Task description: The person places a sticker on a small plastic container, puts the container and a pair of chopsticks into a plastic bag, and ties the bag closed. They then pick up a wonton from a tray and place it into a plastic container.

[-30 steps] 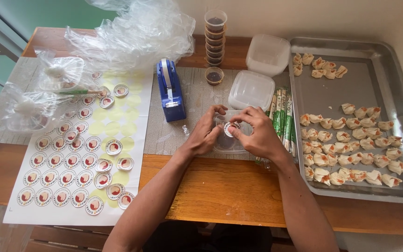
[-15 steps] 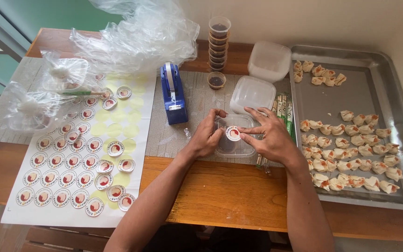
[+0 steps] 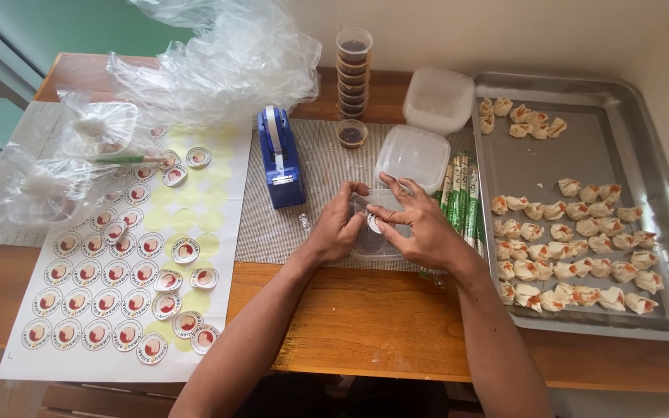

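Centrally, my left hand [image 3: 340, 230] and my right hand [image 3: 420, 228] meet over a small clear plastic lidded container [image 3: 371, 236] lying flat on the grey woven mat [image 3: 319, 178] of the wooden table [image 3: 365, 325]. Left fingers curl around its near-left edge, steadying it so that it cannot slide. Right fingers lie flat across the lid, narrow, pressing a round white-and-red sticker [image 3: 375, 224] onto it; neither hand lifts anything. The container seems to have its lid facing up, its long axis apparently running away from me, though my hands hide most of it.

Just beyond my right hand stands a second clear lidded container [image 3: 413, 155], with a third, frosted one [image 3: 438, 99] farther off. Touching my right wrist lie green-wrapped chopstick packets [image 3: 462, 193], pointing away from me. Right of these, a steel tray [image 3: 644, 147] holds rows of folded dumplings [image 3: 574, 248]. Beyond my left hand stands a blue tape dispenser [image 3: 280, 159]; farther off, a stack of small sauce cups [image 3: 354, 70]. Well left lies a white sheet of matching round stickers [image 3: 102, 271], within reach for peeling.
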